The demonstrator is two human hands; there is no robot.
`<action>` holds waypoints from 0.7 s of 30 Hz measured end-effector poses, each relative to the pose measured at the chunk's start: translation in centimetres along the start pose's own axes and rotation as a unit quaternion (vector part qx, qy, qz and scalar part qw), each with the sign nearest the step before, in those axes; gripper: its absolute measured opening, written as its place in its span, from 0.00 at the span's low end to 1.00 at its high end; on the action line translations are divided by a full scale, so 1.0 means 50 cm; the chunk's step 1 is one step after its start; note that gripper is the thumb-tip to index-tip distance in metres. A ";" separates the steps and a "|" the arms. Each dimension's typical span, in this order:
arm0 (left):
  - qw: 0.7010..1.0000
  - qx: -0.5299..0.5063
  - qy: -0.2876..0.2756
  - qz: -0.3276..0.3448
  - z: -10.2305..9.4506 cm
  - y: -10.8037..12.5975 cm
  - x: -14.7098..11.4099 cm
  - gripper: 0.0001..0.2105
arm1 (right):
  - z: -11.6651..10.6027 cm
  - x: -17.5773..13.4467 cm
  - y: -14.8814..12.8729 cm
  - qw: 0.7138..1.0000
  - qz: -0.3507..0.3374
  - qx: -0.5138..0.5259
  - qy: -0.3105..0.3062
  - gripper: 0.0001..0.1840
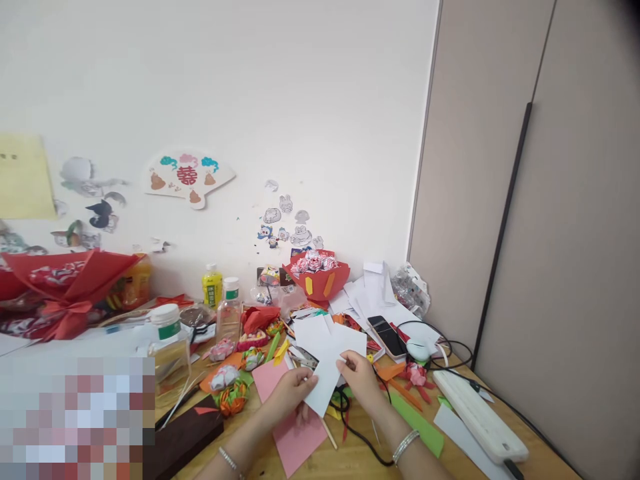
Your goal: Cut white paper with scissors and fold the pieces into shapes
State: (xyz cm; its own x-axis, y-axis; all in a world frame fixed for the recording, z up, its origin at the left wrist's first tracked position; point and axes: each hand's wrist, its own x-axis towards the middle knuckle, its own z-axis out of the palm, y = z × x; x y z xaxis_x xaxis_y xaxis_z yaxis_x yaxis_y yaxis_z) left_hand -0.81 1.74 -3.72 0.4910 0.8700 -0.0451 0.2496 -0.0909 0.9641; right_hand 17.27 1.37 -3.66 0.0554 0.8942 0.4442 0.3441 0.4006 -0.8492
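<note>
A white sheet of paper (324,385) is held up between my two hands over the table. My left hand (293,393) pinches its left edge, thumb on top. On the right side, my right hand (357,375) grips the opposite edge between thumb and fingers. Pink paper (295,448) lies on the table beneath my left hand. Just behind the held sheet are more white paper pieces (310,331) and a metal tool, perhaps scissors or a stapler (305,358), partly hidden by the paper. Green paper (417,421) lies to the right of my right forearm.
Paper flowers (233,397) and clear bottles (170,347) stand left. A red paper bouquet (320,280) is at the wall. Toward the right are a phone (387,335), a white power strip (480,415) and black cables (367,443). A blurred patch covers the lower left.
</note>
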 end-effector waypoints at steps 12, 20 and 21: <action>1.000 0.001 -0.010 0.009 0.007 0.021 -0.015 0.26 | -0.001 -0.006 -0.013 1.000 -0.006 0.006 -0.022 0.07; 0.999 0.039 0.012 0.005 0.003 0.017 -0.011 0.29 | 0.002 -0.008 -0.016 0.999 0.010 0.031 -0.033 0.07; 0.999 0.044 0.015 0.006 0.003 0.017 -0.011 0.29 | 0.002 -0.007 -0.016 0.999 0.010 0.030 -0.031 0.07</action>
State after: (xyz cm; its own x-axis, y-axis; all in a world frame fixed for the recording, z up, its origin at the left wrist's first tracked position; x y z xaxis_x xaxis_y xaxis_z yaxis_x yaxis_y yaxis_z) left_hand -0.77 1.12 -2.93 0.4702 0.8822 -0.0244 0.3168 -0.1430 0.9377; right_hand 16.90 0.74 -3.19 0.0025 0.9122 0.4098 0.2870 0.3919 -0.8741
